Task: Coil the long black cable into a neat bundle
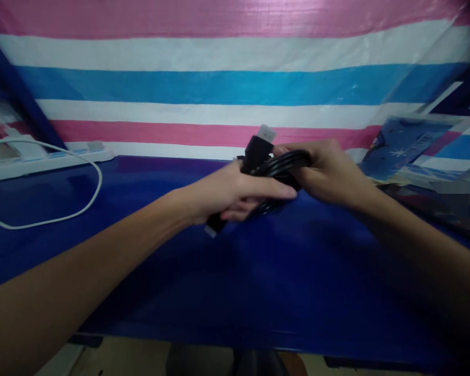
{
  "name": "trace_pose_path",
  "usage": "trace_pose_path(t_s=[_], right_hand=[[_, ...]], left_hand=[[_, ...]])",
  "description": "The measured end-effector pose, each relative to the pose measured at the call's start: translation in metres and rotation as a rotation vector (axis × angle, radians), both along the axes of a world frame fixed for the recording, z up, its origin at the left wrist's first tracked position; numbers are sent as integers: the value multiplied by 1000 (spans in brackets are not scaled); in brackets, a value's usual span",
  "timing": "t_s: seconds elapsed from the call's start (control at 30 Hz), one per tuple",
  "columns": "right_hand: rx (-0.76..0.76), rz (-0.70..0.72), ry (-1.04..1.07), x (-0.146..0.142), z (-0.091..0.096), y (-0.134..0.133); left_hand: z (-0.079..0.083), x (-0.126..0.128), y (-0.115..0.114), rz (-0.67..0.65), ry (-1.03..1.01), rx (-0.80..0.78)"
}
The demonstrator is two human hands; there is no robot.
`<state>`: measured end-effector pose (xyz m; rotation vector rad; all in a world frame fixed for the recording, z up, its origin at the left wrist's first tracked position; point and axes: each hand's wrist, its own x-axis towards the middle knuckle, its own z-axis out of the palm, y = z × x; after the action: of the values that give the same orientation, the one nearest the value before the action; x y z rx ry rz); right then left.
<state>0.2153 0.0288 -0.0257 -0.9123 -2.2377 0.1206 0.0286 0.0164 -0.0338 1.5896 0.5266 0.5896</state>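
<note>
Right at the front, the near edge of the blue table (235, 282) runs across. Above the table's middle, here's the black cable (278, 164), looped into a coil and held up between two hands! The left hand (238, 190) has its fingers curled firmly round the bundle, one digit stretched along it; a silver-tipped plug (258, 151) pokes out above that fist, a second plug end (214, 227) below it. Over on the coil's table-right side, the right hand (327, 169) pinches the loops between thumb and fingers, slightly blurred. On the table's left, a white cord (100, 184) curves round, with a power strip (55, 163) along the far left edge. Table's far right: a blue packet (399, 149). Behind the table, a striped sheet (219, 86).
</note>
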Motion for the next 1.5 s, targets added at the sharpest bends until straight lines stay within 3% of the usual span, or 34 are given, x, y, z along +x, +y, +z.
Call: trace_pose_path(t_s=[0.07,0.13,0.23,0.33,0.47,0.57,0.63,0.7,0.83,0.9,0.97,1.03,1.13,1.3,1.37,1.5], right_hand=[[-149,11,3,0,0,1],[-296,50,11,-3,-1,0],[-411,76,35,-5,-4,-1],[-270,-7,144,-5,-10,3],[12,-39,244,-8,-13,1],[-60,27,220,-11,-11,-6],[-154,99,201,-10,-8,-8],[-261,141,196,-7,-6,-6],[-365,-3,280,-2,-4,-1],[-320,-44,336,-4,-4,-2],[-302,-33,358,-8,-6,-4],[-368,-19,369,-10,-9,-4],[-525,8,369,-9,-14,0],[-531,72,321,-7,-17,4],[-561,86,320,-6,-17,6],[-573,80,322,-5,-23,13]], left_hand=[[-2,-5,14,295,10,200],[-2,-9,24,508,60,400],[-1,-12,24,565,106,534],[2,-9,12,333,141,466],[3,-4,-5,-219,187,204],[2,-2,-14,-495,180,-83],[1,-2,-15,-531,171,-176],[1,-1,-12,-384,155,-121],[0,4,0,308,76,199],[-1,7,4,552,28,362],[-2,8,5,655,5,472],[-3,7,6,675,15,492],[-3,1,8,513,67,356],[-1,-12,15,-33,100,40],[-2,-15,19,-94,95,-3],[-6,-19,28,-35,91,-10]])
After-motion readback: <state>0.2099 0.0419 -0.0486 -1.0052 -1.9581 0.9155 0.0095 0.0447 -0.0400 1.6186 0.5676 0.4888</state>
